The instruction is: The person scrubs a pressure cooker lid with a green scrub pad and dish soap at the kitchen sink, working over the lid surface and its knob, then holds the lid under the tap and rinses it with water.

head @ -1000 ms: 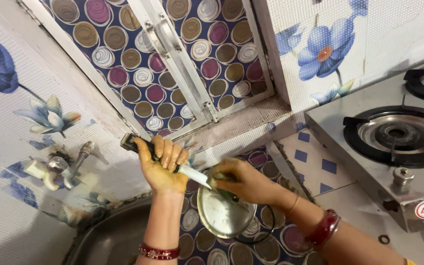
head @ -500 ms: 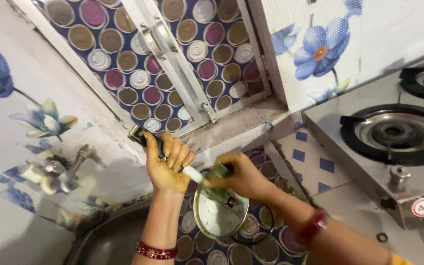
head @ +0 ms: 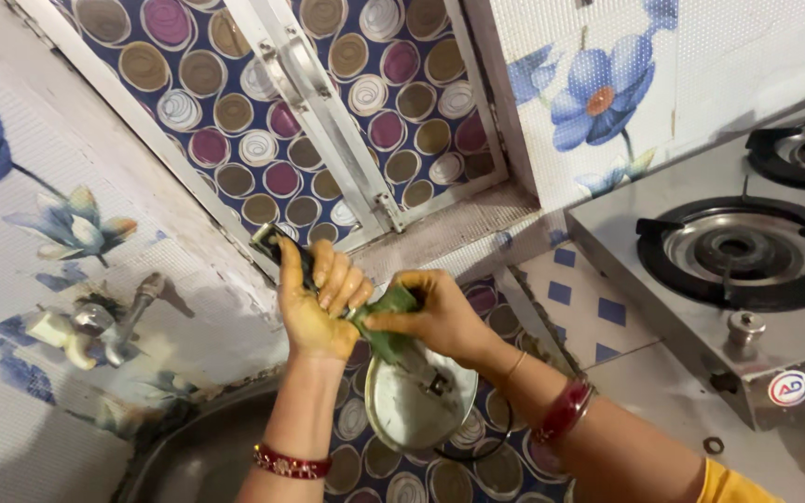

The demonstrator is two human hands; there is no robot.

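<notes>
My left hand [head: 320, 303] is stained yellow and grips a knife by its dark handle [head: 277, 244], which sticks out above the fist toward the window. My right hand [head: 442, 317] pinches a green scrub pad [head: 386, 321] folded around the knife's blade, so the blade is hidden. Both hands meet above a round steel lid [head: 416, 410] that lies on the patterned counter. Red bangles circle both wrists.
A steel sink [head: 188, 456] opens at the lower left, below a wall tap [head: 109, 321]. To the right stands a gas stove [head: 738, 279] with two burners and a knob. Behind the hands is a window frame [head: 328, 121] covered in circle-patterned film.
The bare blade showed between the hands one second ago. My right hand has slid up it toward the left hand, and the green pad now covers it. Both hands have risen slightly.
</notes>
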